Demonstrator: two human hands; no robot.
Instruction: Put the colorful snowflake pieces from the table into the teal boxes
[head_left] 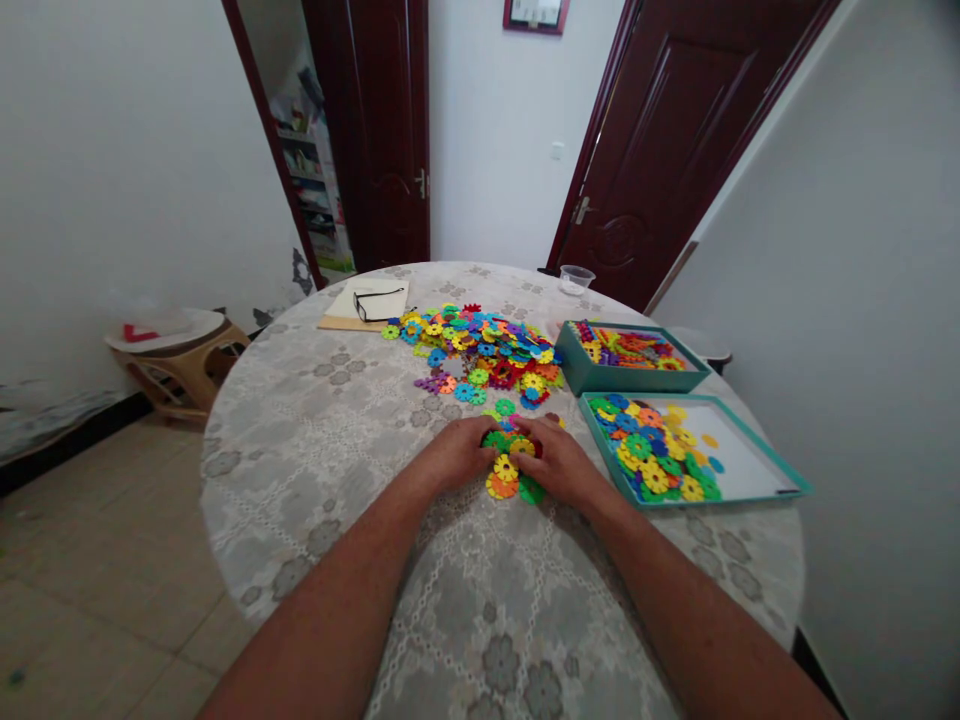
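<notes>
A small cluster of flower-shaped plastic discs [505,467], yellow, green and orange, lies on the table in front of me. My left hand [466,452] curves around its left side, fingers bent against the pieces. From the right, my right hand [558,458] grips the same cluster, its fingertips over a yellow disc. Parts of the cluster are hidden beneath my fingers, and how the discs join is too small to tell. Just beyond my hands spreads a large loose pile of multicoloured discs [487,345].
On the right stands a teal box [630,378] of colourful pieces; before it lies its shallow tray [750,470], partly filled with discs. Glasses [364,305] rest on a notebook at the back left. A clear plastic cup [576,280] stands at the far edge of the round table [315,460].
</notes>
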